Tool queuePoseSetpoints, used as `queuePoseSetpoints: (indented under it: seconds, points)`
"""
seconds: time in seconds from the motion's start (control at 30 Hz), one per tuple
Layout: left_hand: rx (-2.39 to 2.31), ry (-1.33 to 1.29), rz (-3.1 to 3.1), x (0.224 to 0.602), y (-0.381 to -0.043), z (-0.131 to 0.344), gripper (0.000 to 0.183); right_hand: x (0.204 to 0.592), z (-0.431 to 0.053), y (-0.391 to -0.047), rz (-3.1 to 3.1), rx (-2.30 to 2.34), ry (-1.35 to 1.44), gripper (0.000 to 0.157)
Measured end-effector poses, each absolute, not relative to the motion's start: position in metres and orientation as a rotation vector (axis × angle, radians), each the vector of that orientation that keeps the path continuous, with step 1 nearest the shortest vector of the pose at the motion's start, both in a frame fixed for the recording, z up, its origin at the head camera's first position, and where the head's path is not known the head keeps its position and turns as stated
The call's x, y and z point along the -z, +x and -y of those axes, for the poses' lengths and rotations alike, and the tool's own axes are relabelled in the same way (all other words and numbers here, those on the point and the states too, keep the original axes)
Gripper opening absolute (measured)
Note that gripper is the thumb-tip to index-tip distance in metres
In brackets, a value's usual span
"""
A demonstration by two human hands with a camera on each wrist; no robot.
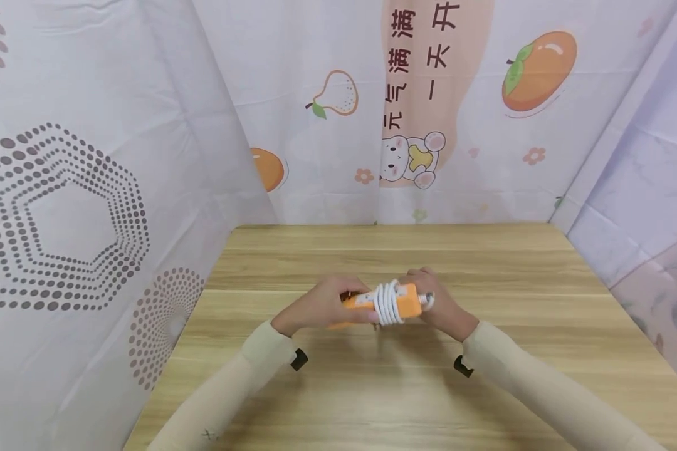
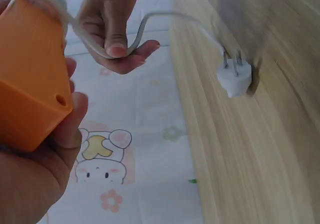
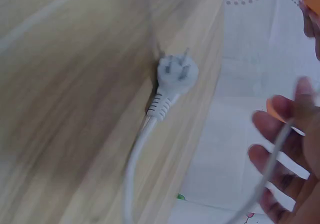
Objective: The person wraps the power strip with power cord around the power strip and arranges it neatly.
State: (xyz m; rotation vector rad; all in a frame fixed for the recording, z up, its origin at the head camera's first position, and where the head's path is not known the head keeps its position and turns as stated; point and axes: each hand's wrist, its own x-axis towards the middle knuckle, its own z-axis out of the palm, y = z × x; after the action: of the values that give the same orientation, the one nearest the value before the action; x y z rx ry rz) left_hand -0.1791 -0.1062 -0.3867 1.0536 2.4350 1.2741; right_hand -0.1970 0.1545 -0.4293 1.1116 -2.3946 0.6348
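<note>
My left hand (image 1: 324, 304) grips an orange power strip (image 1: 409, 302) above the table, its fingers wrapped round the body. Several turns of white cord (image 1: 388, 304) are wound around the strip's middle. On the strip's other side, my right hand (image 1: 441, 305) pinches a loose length of the cord between thumb and fingers, which the left wrist view shows best. From there the cord runs down to a white plug (image 2: 234, 79) on the wooden table, its metal prongs pointing up. The right wrist view also has the plug (image 3: 177, 75), with its ribbed cord sleeve.
The wood-grain table (image 1: 395, 388) spreads beneath both hands. A white curtain (image 1: 316, 156) printed with fruit and a cartoon animal hangs along its far edge. Another curtain (image 1: 90, 351) with dotted patterns hangs on the left side, and pale fabric (image 1: 643, 188) hangs on the right.
</note>
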Motion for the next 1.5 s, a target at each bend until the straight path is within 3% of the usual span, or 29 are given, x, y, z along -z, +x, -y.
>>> queuePoseSetpoints:
  seconds: [0.2,0.4,0.67,0.97,1.23,1.5]
  points:
    - [-0.897,1.333,-2.486,0.392,-0.177,0.096,0.038,0.424,-0.158,-0.202,2.489,-0.424,1.173,0.007]
    - [-0.609,1.388,-2.647,0.4,-0.175,0.087,0.039,0.419,-0.157,-0.199,2.455,-0.384,1.162,0.01]
    - [-0.222,1.183,-2.995,0.415,-0.169,0.078,0.051,0.41,-0.144,-0.191,2.372,-0.281,1.197,0.012]
    - [-0.199,0.961,-3.226,0.419,-0.174,0.078,0.055,0.407,-0.136,-0.183,2.396,-0.307,1.114,0.009]
    - [-0.319,0.75,-3.295,0.422,-0.181,0.084,0.056,0.408,-0.134,-0.18,2.38,-0.414,1.069,0.01]
    - [-0.802,0.457,-3.137,0.421,-0.197,0.097,0.051,0.414,-0.135,-0.176,2.327,-0.533,1.101,0.007]
